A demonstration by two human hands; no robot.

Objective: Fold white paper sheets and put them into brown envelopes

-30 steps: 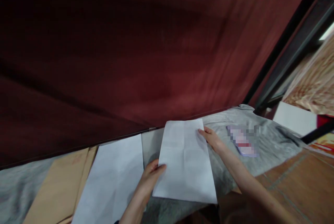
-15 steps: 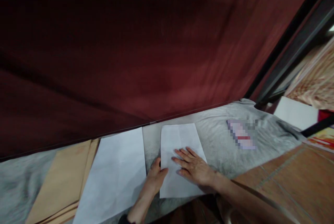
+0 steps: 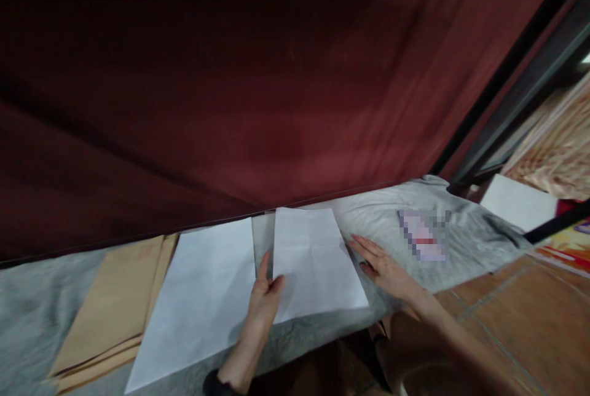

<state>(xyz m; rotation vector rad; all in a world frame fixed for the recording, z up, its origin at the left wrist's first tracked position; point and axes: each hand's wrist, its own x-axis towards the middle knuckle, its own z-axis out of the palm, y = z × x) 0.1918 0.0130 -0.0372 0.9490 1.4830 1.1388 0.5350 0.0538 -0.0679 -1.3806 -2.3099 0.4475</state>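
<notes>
A white sheet of paper (image 3: 313, 261) with faint creases lies flat in front of me on a grey cloth. My left hand (image 3: 263, 300) is at its left edge, thumb touching the margin and index finger stretched away from me. Along the right edge rests my right hand (image 3: 380, 268), fingers extended, the tips beside or just touching the paper. Neither hand is closed around anything. Left of my left hand lies a larger white sheet (image 3: 207, 297). Its left side borders a stack of brown paper pieces (image 3: 110, 307) with folded edges.
The grey cloth (image 3: 373, 211) covers the low surface. A dark red fabric panel (image 3: 276, 125) rises along its back. A pixelated purple object (image 3: 423, 236) lies to the right. Beyond are a dark frame bar (image 3: 488, 101), a white board (image 3: 519, 202) and brown floor tiles (image 3: 530, 322).
The creased white sheet has shifted away from me and slightly left. My right hand has slid off its top to the right edge. My left index finger now points forward.
</notes>
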